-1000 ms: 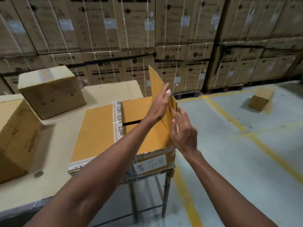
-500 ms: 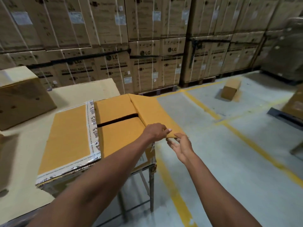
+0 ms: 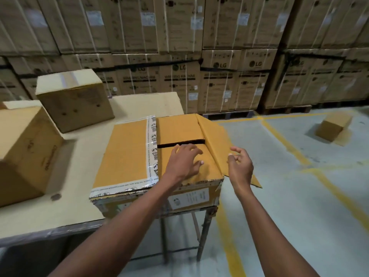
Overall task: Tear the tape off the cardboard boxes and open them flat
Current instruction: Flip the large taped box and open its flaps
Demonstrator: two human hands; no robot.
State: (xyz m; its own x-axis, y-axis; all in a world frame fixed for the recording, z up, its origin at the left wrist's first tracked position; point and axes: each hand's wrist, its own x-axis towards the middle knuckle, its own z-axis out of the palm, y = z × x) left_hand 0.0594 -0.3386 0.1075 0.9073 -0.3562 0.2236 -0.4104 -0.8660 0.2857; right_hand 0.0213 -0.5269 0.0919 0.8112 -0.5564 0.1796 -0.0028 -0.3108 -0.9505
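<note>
Both our hands have let go of the right flap (image 3: pixel 221 144), now folded outward off the box (image 3: pixel 139 156) at the table (image 3: pixel 79 196) edge, left hand (image 3: pixel 183 162) spread over inner flaps, right hand (image 3: pixel 239 166) loosely curled, empty, so unfolding comes next.

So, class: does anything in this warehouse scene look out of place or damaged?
Yes. One small cardboard box lies tilted on the bare floor by the yellow lines, apart from the stacked cartons. On the table, the box being opened overhangs the edge, and its printed tape is ragged along the near edge.
</note>
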